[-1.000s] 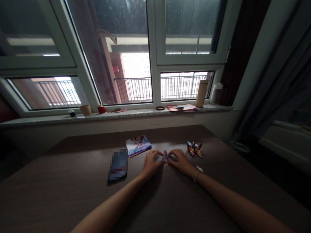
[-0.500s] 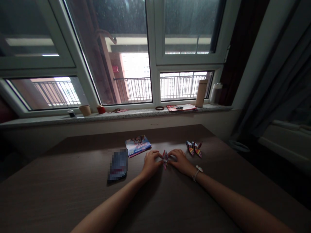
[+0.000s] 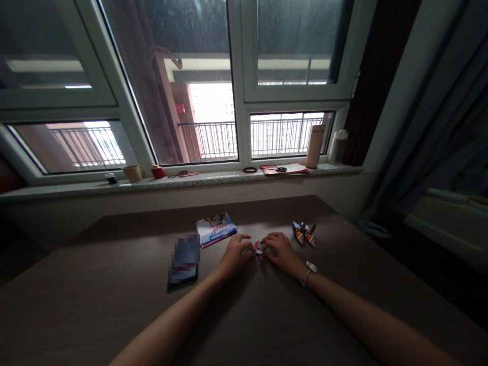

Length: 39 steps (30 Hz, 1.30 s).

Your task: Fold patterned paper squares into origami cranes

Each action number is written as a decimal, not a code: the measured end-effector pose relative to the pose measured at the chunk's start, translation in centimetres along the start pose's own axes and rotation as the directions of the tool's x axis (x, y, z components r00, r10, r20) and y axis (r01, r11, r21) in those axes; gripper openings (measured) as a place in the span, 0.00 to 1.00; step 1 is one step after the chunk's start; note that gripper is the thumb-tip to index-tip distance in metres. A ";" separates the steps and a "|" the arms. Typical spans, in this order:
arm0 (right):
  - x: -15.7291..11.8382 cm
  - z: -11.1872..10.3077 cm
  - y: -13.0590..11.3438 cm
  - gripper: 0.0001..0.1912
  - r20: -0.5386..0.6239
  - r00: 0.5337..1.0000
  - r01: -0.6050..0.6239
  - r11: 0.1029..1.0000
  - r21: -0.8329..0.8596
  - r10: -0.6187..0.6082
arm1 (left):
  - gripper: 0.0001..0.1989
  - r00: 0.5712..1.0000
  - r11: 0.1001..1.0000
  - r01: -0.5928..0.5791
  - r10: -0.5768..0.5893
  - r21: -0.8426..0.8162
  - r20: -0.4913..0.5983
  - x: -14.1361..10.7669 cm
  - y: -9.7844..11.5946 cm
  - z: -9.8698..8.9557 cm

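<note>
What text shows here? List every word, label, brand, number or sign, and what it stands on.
Nothing is legible.
Printed paper stack: pinkish lettering, too blurred.
Two folded pieces at right: markings too small.
Folded paper between left hand and right hand: print too small.
Papers on the windowsill: any print too small.
Dark pixelated object: unreadable.

A small folded paper piece [image 3: 258, 250], printed in red, white and pinkish purple, sits between the fingertips of the left hand [image 3: 237, 255] and the right hand [image 3: 281, 253], pinched from both sides. One tapered end points away from the person, the other toward them; the middle shows pale, its finer creases too small to tell.
</note>
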State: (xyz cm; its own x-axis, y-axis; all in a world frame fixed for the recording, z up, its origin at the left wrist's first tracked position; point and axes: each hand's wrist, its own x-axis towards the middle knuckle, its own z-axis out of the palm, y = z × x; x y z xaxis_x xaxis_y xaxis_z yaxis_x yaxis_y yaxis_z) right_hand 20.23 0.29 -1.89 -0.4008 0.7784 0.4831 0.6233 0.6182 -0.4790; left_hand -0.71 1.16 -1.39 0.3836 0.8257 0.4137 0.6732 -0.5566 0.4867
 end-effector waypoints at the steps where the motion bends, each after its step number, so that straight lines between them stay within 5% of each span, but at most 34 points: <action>1: 0.0 0.0 0.0 0.06 0.015 1.000 0.008 1.000 -0.008 -0.007 | 0.05 1.000 1.000 -0.018 0.018 0.005 0.009 0.1 -0.1 -0.1; 23: -0.3 -0.7 -1.8 0.13 0.162 0.974 0.203 0.934 -0.293 -0.161 | 0.06 0.993 0.995 -0.089 0.084 0.047 0.087 0.2 -1.0 -0.5; 39: -0.4 -0.9 -1.0 0.12 0.154 0.981 0.149 0.967 -0.205 -0.118 | 0.07 0.997 0.999 0.001 -0.005 0.040 0.079 0.2 -0.7 -0.2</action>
State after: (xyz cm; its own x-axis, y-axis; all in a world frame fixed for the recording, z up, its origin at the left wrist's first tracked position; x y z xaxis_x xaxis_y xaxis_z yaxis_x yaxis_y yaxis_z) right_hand 20.39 -0.73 -0.95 -0.5701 0.7073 0.4181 0.6810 0.6914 -0.2411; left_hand -1.19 1.74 -1.52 0.4290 0.8329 0.3497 0.6985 -0.5513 0.4562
